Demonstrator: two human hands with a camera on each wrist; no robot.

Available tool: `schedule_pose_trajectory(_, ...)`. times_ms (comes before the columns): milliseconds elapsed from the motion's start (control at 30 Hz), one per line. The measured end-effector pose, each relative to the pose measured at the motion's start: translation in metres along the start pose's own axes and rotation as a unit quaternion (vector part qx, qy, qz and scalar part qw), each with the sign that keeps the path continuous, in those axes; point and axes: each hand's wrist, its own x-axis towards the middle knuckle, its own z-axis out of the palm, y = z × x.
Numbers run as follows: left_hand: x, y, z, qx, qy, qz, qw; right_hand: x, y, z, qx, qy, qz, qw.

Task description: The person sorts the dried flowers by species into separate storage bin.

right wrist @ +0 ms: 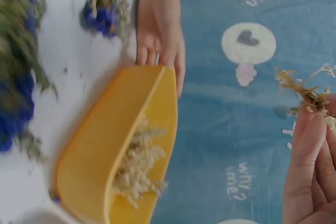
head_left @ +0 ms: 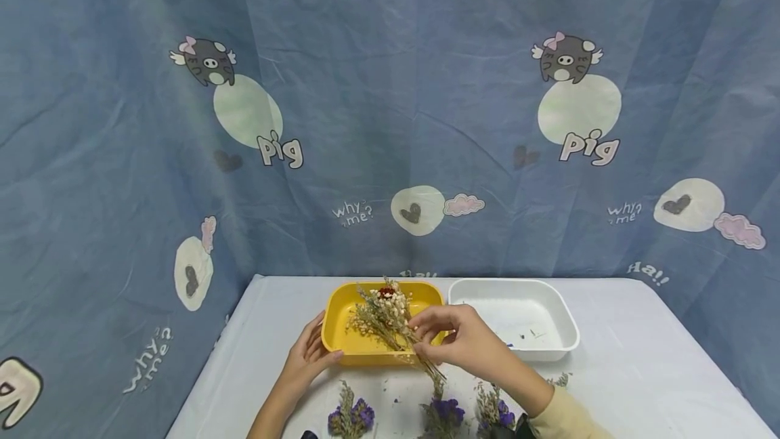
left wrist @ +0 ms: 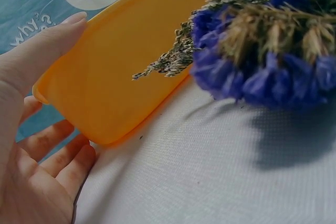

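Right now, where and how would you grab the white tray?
Probably by the right end of the white tray's rim, from the right: it sits upright, its raised edge offers a pinch, and that side looks unobstructed. The left end stands close beside the yellow tray, with the right hand nearby.

Flowers [head_left: 363,414] before left tray [head_left: 359,360], right tray [head_left: 506,314] beside

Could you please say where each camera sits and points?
Head: worn on the head, looking forward and down at the yellow tray; left grip, right grip and forearms show.
Left wrist: on that wrist, facing the yellow tray's side; left grip shows.
Right wrist: on that wrist, facing the yellow tray, image sideways; both grips show.
Both wrist views share the yellow tray and purple flowers.
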Motion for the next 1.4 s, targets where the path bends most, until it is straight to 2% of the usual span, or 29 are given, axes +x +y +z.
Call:
schedule_pose_trajectory(267, 0.0, 0.002, 0.0, -0.001, 0.002, 0.001, 1.0, 0.009, 0.001, -0.005, -0.092, -0.011, 0.001, 0.9957)
schedule_pose_trajectory(500, -0.001, 0.002, 0.001, -0.003, 0.002, 0.0, 1.0, 0.022, 0.013, -0.003, -0.161, -0.02, -0.029, 0.9863)
schedule_pose_trajectory(600, -0.001, 0.002, 0.002, 0.001, 0.004, 0.003, 1.0, 0.029, 0.018, -0.001, -0.213, -0.013, -0.054, 0.9754)
schedule_pose_trajectory(767, -0.001, 0.002, 0.002, 0.003, 0.005, 0.0, 1.0, 0.041, 0.027, 0.004, -0.297, -0.003, -0.099, 0.9496)
schedule_pose_trajectory(1033, -0.001, 0.002, 0.001, 0.006, 0.006, -0.004, 1.0, 0.067, 0.037, 0.016, -0.37, -0.024, -0.123, 0.9206)
schedule_pose_trajectory(1300, -0.001, 0.002, 0.001, 0.005, 0.006, -0.002, 1.0, 0.094, 0.041, 0.027, -0.41, -0.065, -0.111, 0.9029)
schedule_pose_trajectory(1400, -0.002, 0.002, 0.001, 0.007, 0.004, -0.002, 1.0, 0.101, 0.045, 0.03, -0.416, -0.079, -0.099, 0.9005)
